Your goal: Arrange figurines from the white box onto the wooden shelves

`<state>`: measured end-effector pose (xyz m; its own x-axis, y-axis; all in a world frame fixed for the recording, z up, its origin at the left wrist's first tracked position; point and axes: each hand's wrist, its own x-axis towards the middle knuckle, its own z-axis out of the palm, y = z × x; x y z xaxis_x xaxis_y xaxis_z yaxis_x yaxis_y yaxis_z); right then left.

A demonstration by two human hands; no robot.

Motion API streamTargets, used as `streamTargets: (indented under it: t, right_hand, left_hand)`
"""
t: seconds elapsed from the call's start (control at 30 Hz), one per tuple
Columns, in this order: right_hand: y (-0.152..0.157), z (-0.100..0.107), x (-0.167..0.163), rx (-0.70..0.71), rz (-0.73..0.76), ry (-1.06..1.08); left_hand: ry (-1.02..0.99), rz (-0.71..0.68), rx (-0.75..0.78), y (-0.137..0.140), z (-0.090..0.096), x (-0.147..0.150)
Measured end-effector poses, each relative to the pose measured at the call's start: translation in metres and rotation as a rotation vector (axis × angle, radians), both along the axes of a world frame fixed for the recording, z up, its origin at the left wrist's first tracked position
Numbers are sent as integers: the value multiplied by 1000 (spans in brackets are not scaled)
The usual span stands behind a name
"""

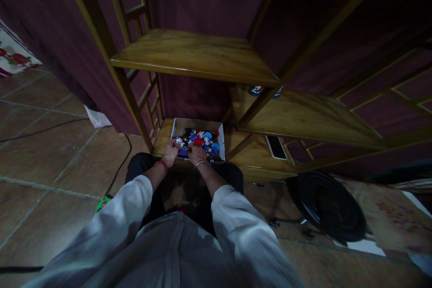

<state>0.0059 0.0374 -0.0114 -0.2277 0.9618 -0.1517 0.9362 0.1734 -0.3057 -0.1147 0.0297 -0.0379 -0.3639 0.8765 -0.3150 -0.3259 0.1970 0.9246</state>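
Note:
A shallow white-rimmed box (221, 144) on the low wooden shelf holds several small colourful figurines (206, 138) in blue, red, purple and black. At the box's front left corner, my left hand (171, 152) is closed with its fingertips on a small white and purple figurine (178, 141). My right hand (196, 155) reaches over the front edge of the box, just right of the left one. Its fingers are bent and pressed together among the figurines; what they grip is hidden. A red bead bracelet (162, 164) circles my left wrist, and a thin bangle (200, 163) my right.
Above the box runs an upper wooden shelf (195, 56), with slanting posts to the right. A phone-like dark-faced white slab (276, 147) lies on the lower shelf. Small figures (255, 90) stand on the middle shelf. A round black stool (327, 204) is at right; a cable (121, 162) crosses the floor.

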Motion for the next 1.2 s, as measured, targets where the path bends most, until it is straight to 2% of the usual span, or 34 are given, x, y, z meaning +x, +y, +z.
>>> streamTargets:
  t: [0.17,0.4,0.67,1.2]
  right_hand:
    - [-3,-6,3,22,34,69]
    - [1,-11,2,-11,0,171]
    - [0,-11,4,4,36,137]
    - [-7,-8,2,-22,-17,155]
  left_hand:
    - [-30,0,8,-2,4,1]
    - [-37,-9,4,-1,2,0]
    - [-68,15,1,2,1,0]
    - [-13,-23,7,2,-3,-2]
